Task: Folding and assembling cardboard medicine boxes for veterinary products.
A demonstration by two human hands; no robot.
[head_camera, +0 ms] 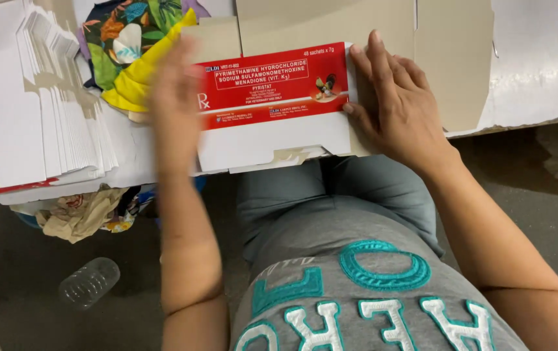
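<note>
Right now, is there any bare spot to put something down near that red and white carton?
Bare brown cardboard beyond the right hand is free. Left of the left hand it is crowded: stacked flat cartons and colourful cloth adjoin the carton.

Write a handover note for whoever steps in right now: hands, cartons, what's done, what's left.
Left hand: blurred, flat on the left end of the red and white carton.
Right hand: open, pressing the carton's right end against the brown cardboard on the lap.
Stack of flat cartons: to the left, fanned out.
Done: one carton pulled from the flats, lying flat.
Left: that carton is not yet a box; the stack is untouched.
</note>
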